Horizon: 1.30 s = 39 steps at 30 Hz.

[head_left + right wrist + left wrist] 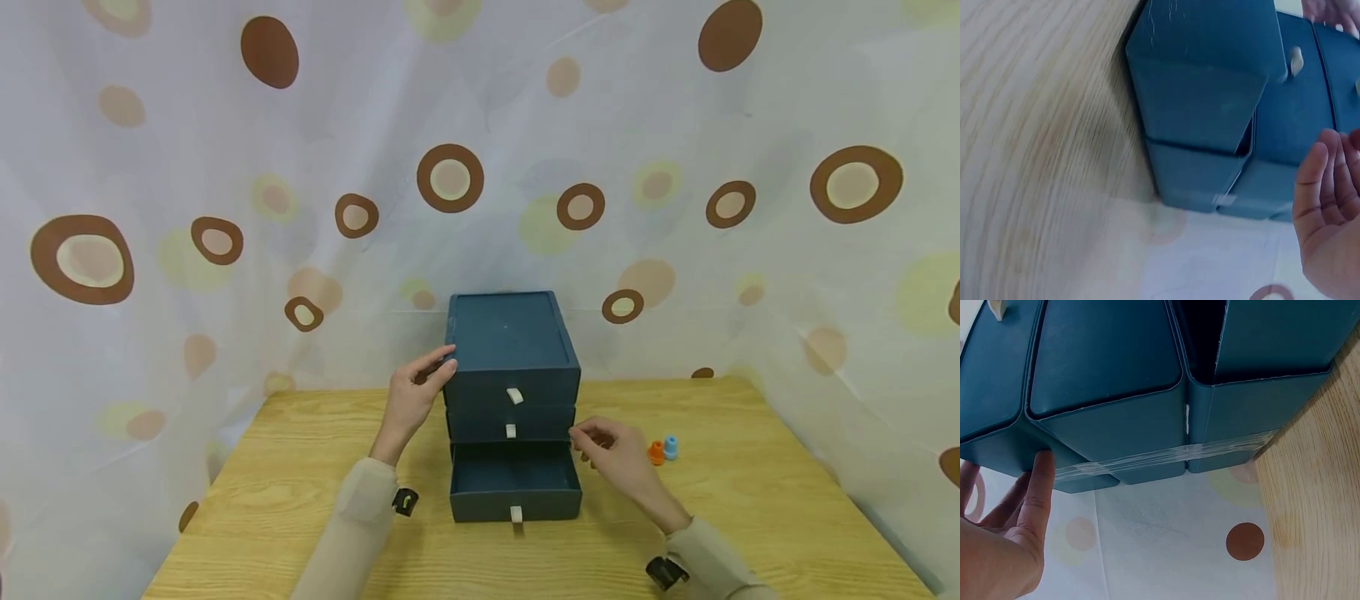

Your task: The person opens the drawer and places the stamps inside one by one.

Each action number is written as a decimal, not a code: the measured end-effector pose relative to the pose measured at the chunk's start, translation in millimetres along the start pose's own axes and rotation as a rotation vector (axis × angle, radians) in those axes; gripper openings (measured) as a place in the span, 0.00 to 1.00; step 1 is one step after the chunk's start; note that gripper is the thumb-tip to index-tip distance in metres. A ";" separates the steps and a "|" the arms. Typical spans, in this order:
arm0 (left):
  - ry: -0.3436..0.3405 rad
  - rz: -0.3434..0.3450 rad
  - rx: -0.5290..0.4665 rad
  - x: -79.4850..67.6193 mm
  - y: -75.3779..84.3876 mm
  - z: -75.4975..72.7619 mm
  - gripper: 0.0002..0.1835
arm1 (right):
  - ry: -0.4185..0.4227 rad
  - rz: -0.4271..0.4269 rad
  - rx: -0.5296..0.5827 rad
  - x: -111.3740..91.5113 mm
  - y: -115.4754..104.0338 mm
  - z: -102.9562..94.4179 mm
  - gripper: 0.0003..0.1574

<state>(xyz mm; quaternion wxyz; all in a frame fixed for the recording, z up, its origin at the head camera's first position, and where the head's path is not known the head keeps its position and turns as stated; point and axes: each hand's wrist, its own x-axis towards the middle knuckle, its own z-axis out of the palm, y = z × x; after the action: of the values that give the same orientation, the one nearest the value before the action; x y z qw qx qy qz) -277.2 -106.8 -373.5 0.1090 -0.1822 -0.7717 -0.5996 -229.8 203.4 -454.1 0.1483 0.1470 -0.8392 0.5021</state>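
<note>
A dark blue three-drawer storage box [510, 329] stands on the table with white pull tabs on its fronts. Its bottom drawer [516, 504] is pulled out, and the visible inside holds nothing. The upper two drawers are closed. My left hand [414, 396] rests its fingertips on the box's left side near the top. In the left wrist view, those fingers [1036, 494] are fairly straight against the side wall. My right hand [618, 458] is at the box's right side by the middle drawer, its fingers [1310, 181] loosely bent and holding nothing.
An orange piece [656, 452] and a light blue piece [671, 447], both small and cone-like, stand on the wooden table [322, 492] right of my right hand. Clear tape [1166, 454] runs along the box's left side. A dotted curtain [510, 100] hangs behind.
</note>
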 end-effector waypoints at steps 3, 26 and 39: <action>0.002 0.006 -0.001 0.6 0.1 1.0 0.21 | 0.042 0.049 0.027 3.0 7.8 -8.9 0.12; 0.046 0.034 -0.033 11.6 -36.2 5.6 0.20 | 0.058 0.171 0.556 8.1 63.1 -78.9 0.12; 0.058 0.038 -0.026 11.5 -36.2 5.9 0.20 | 0.007 0.211 0.569 2.3 85.7 -114.3 0.15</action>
<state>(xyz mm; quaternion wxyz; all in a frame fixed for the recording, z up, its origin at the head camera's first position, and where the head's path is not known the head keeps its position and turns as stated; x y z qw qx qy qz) -302.3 -107.1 -402.6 0.1404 -0.1808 -0.7568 -0.6123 -254.2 343.2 -470.1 0.0508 0.0929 -0.6750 0.7302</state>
